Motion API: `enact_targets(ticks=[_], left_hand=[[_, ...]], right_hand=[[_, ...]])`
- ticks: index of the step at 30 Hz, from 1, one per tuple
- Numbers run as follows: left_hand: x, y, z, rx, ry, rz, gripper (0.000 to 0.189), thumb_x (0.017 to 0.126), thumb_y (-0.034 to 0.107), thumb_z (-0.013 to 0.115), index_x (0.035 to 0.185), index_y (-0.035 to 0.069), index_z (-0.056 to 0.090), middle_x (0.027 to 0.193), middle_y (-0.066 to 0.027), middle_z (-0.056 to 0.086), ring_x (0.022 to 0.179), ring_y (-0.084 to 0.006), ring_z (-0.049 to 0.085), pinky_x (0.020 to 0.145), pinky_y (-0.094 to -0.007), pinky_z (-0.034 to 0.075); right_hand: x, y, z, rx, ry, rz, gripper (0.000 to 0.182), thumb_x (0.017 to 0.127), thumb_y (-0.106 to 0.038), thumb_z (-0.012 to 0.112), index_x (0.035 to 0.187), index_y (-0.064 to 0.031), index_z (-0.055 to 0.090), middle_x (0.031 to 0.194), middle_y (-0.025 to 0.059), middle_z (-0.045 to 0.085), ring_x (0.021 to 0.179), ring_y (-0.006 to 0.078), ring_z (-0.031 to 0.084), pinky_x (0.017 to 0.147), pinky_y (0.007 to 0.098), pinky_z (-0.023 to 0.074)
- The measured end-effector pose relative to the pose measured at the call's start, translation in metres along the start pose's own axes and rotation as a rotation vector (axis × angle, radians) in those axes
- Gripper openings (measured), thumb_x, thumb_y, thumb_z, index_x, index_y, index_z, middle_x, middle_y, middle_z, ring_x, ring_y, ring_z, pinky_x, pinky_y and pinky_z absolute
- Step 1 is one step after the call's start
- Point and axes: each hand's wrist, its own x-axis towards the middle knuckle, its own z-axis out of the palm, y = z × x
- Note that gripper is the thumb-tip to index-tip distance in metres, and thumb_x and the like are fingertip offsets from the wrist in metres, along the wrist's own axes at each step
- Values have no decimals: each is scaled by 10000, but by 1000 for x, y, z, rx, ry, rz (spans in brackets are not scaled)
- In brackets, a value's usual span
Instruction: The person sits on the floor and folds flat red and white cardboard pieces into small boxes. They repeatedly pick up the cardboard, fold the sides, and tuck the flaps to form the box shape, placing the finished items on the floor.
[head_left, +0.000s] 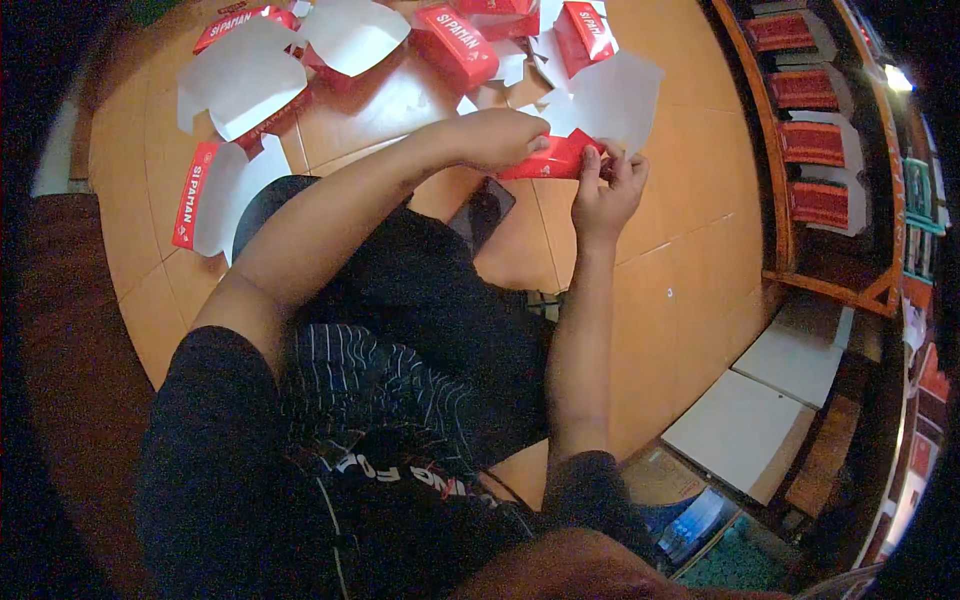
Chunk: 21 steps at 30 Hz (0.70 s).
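Between my two hands is a red-and-white paperboard box (556, 159), its white lid flap (622, 94) spread away from me. My left hand (504, 140) grips the red side panel at its left end. At the right end, my right hand (609, 184) pinches a red corner flap between thumb and fingers. The box is held above the tiled floor, and its inside is mostly hidden. A dark smartphone (484, 214) lies on the floor just below my left hand, partly covered by my leg.
Several red-and-white boxes bearing writing lie beyond my hands, including an open one (240, 90) and a closed-looking one (456, 46). Another open box (196, 196) rests by my left knee. A wooden rack (780, 157) holding red items stands at right, near white panels (739, 427).
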Motion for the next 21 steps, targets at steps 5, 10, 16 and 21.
enact_targets(ticks=[5,10,16,21], left_hand=[[1,0,5,61,32,30,319,978,297,475,947,4,599,901,-260,649,862,-425,645,777,-522,477],[-7,5,6,44,17,34,289,972,279,480,945,14,591,868,-242,649,848,-421,646,758,-519,478],[-8,0,9,50,-48,24,251,946,272,512,971,30,575,864,-243,646,835,-428,640,728,-526,472],[-7,-1,12,59,-48,9,237,940,270,521,977,42,573,863,-235,654,851,-427,646,714,-533,475]], right_hand=[[2,1,-2,-76,-62,-74,106,860,-138,697,945,-76,705,848,100,501,771,224,526,689,334,465],[2,1,-4,19,-141,-65,96,856,-144,699,908,-67,722,857,119,518,787,253,540,693,342,462],[-5,-4,-4,56,-197,33,113,830,-147,714,897,-57,726,822,118,515,765,268,536,674,366,452],[-11,-1,0,-23,-149,-77,95,844,-96,714,908,-31,741,791,69,458,715,185,507,637,286,438]])
